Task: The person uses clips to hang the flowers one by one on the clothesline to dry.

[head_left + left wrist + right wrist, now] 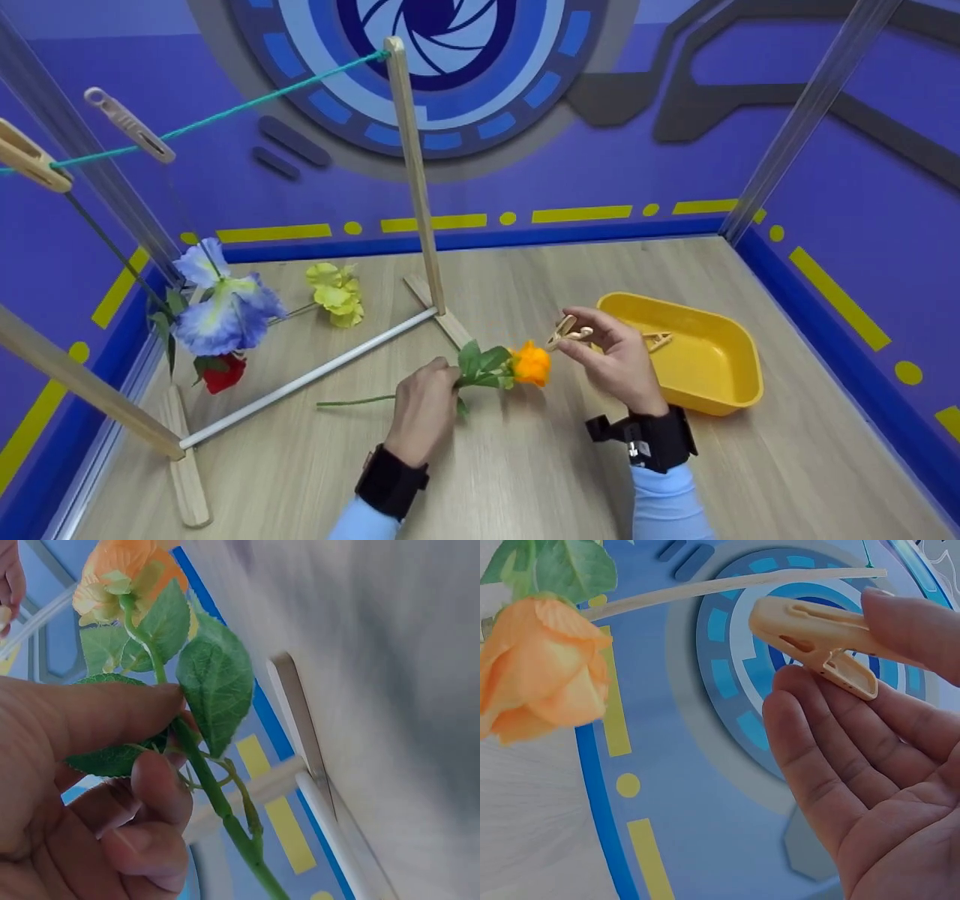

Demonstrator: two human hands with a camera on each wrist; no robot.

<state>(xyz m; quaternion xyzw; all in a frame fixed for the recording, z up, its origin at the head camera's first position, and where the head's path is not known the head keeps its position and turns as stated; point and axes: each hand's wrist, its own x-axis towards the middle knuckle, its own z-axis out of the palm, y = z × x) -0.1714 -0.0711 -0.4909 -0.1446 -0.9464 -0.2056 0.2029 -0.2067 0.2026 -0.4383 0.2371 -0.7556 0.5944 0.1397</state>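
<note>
My left hand [426, 409] pinches the green stem [202, 765] of an orange artificial rose [531, 364] between thumb and fingers. The rose lies almost level just above the table, its bloom pointing right and its leaves [217, 667] beside my fingertips. To the right of the bloom, my right hand [619, 356] holds a beige clothespin [817, 637] between thumb and fingers, apart from the flower. In the right wrist view the bloom hangs at the left, away from the clothespin.
A yellow tray [705, 360] holding another clothespin [658, 341] stands at right. A wooden frame with a green cord [277, 94] occupies the left; clothespins [131, 124] hang a blue flower [229, 307] and a red flower [223, 373]. A yellow flower [336, 294] is behind the white bar [307, 379].
</note>
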